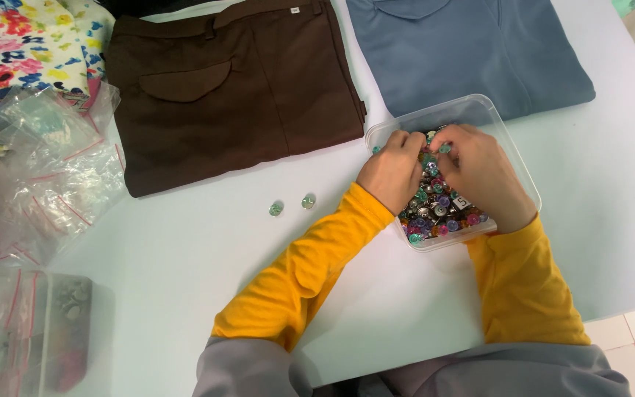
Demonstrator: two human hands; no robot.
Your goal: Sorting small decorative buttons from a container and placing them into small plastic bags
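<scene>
A clear plastic box (517,158) on the white table holds several small buttons in teal, pink, purple and metal. Both my hands reach into it, sleeves yellow. My left hand (391,171) has its fingers curled down among the buttons at the box's left side. My right hand (482,173) lies over the right half, fingertips pinched near a teal button (444,148). What the fingers hold is hidden. Two loose teal buttons (292,205) lie on the table to the left of the box.
Folded brown trousers (229,88) and a folded blue shirt (472,51) lie at the back. Floral cloth (23,44) sits far left, with a heap of clear zip bags (31,176) below it and another bagged box (31,331) at the front left. Tiled floor shows at right.
</scene>
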